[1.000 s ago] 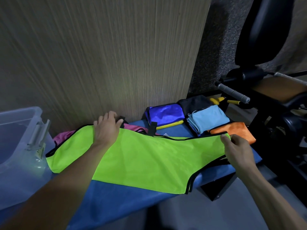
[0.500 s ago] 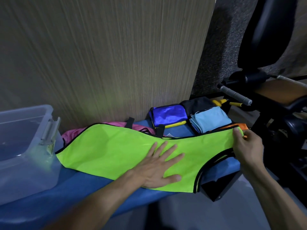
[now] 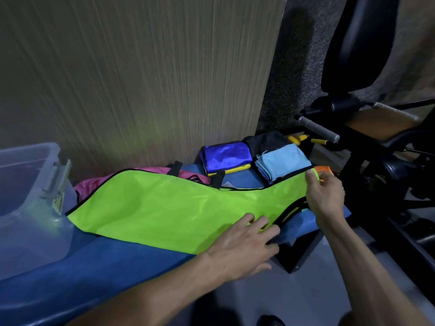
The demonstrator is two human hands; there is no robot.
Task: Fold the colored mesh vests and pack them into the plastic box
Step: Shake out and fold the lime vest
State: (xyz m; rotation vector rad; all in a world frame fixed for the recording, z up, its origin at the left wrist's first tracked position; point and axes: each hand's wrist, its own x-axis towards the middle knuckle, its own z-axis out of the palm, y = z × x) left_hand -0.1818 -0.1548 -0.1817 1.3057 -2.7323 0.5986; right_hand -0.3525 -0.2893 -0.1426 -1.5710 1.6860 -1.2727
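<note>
A tall panel of streaked wood grain [image 3: 141,78] rises behind a long blue padded bench [image 3: 94,267]. Black exercise equipment [image 3: 376,161] crowds the right. The clear plastic box [image 3: 30,184] stands at the bench's left end, its grey latch facing the lime green mesh vest [image 3: 164,205], which lies flat along the bench, smooth and edged in black binding. A pink vest [image 3: 94,184] peeks out beneath it. Behind sit folded cloths: shiny blue [image 3: 226,156], light blue [image 3: 282,163], black [image 3: 263,141] and orange [image 3: 323,170]. The left hand [image 3: 244,245] presses flat on the vest's near right edge, fingers straight. The right hand [image 3: 326,196] pinches the vest's far right corner.
</note>
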